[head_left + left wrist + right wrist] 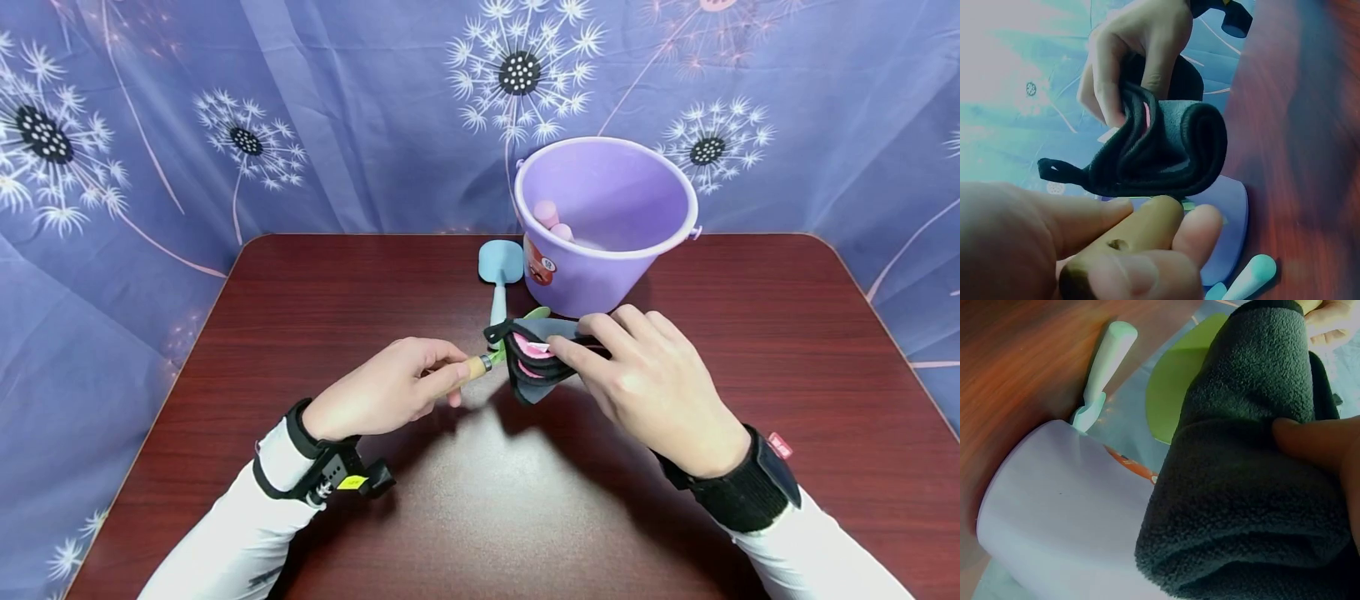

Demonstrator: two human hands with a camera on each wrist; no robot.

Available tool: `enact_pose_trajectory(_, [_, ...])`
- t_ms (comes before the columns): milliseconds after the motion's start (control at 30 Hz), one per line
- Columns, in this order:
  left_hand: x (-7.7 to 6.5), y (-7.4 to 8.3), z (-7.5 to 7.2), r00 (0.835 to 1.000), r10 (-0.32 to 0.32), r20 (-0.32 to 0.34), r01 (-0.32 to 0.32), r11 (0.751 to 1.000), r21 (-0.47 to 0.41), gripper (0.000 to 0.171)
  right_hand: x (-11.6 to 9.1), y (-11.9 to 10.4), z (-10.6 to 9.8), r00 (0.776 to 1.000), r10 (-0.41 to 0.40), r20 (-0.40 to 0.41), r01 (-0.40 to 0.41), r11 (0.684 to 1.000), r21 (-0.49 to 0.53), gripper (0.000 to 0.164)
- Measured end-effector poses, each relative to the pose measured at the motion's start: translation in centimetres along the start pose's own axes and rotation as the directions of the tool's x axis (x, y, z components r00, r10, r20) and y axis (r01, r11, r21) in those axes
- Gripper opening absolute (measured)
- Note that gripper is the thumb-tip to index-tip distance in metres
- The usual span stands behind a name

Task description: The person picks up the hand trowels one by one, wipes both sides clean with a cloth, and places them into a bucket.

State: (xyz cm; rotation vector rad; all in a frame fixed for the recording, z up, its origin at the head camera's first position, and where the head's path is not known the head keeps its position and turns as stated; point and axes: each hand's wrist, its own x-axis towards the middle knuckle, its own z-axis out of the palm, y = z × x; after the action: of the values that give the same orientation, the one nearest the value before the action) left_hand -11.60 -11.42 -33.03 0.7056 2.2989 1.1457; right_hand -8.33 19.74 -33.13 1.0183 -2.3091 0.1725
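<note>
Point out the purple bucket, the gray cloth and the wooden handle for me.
Purple bucket (592,277), head view, on its outer wall.
Gray cloth (1230,469), right wrist view, on its fuzzy surface.
Wooden handle (1144,229), left wrist view, wood beside its hole.

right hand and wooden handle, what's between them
In the head view, the folded grey cloth and the tool's green part show between the right hand and the wooden handle.

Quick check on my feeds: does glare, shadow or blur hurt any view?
Head view: bright glare on the tabletop nearer than the folded cloth, dark shadows near the left hand and right hand; left wrist view: bluish cast, curtain washed out at upper left, left hand slightly soft; right wrist view: cloth dark, purple bucket pale with little surface detail.
</note>
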Motion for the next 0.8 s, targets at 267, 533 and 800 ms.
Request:
enact_pose_trajectory(267, [-0.1, 0.0, -0.2, 0.999, 0.033, -0.023, -0.031, 0.996, 0.080, 0.019, -0.2, 0.7, 0.1, 0.998, 0.053, -0.027, -0.055, 0.998, -0.044, 0.030])
enact_pose_trajectory(533, [-0.3, -0.2, -0.7, 0.999, 0.033, -0.032, -0.030, 0.995, 0.091, 0.022, -0.3, 1.3, 0.3, 0.993, 0.092, -0.074, -0.096, 0.994, -0.054, 0.023])
enact_pose_trajectory(800, [-0.6, 0.0, -1.0, 0.999, 0.023, -0.034, -0.021, 0.999, 0.044, 0.023, -0.5, 1.9, 0.4, 0.988, 0.146, -0.059, -0.149, 0.987, -0.061, 0.029])
